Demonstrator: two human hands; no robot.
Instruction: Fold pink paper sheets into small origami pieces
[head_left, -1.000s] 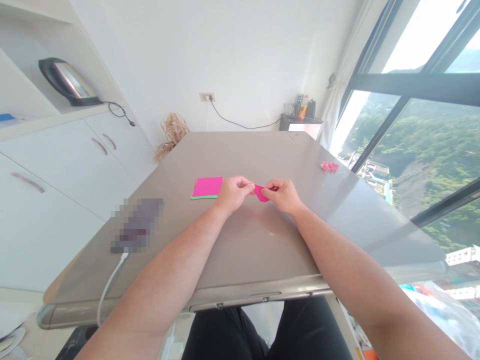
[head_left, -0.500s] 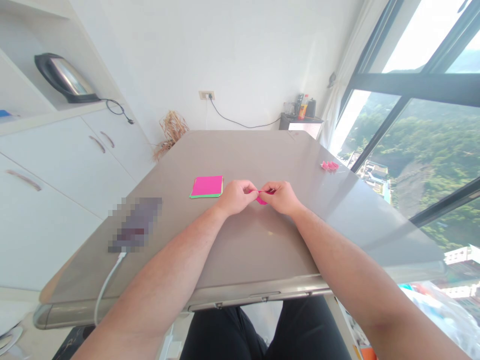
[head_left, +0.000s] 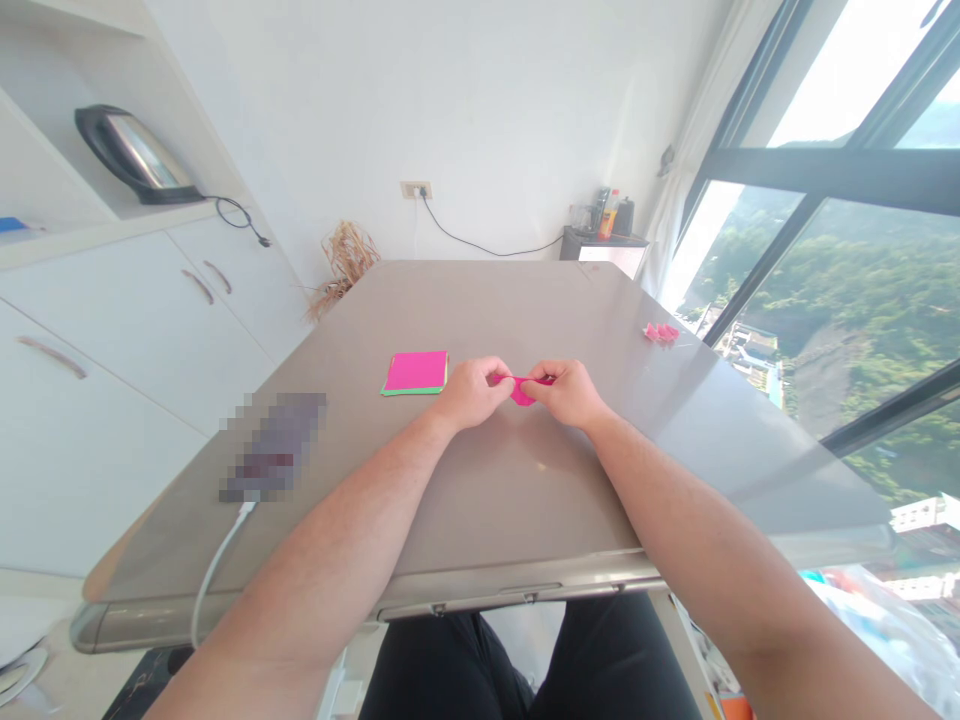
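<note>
My left hand [head_left: 471, 392] and my right hand [head_left: 571, 392] meet over the middle of the grey table [head_left: 487, 500]. Both pinch a small folded piece of pink paper [head_left: 520, 390] between their fingertips, just above the tabletop. Most of the paper is hidden by my fingers. To the left of my left hand lies a stack of square paper sheets [head_left: 415, 372], pink on top with a green edge showing below.
Small folded pink paper pieces [head_left: 660, 332] lie near the table's right edge by the window. A blurred device [head_left: 274, 448] with a white cable [head_left: 214, 572] rests at the left. A kettle [head_left: 135, 158] stands on a shelf above white cabinets.
My hands stay together on the pink paper with only small finger shifts; a little more of the paper shows between them than half a second ago.
</note>
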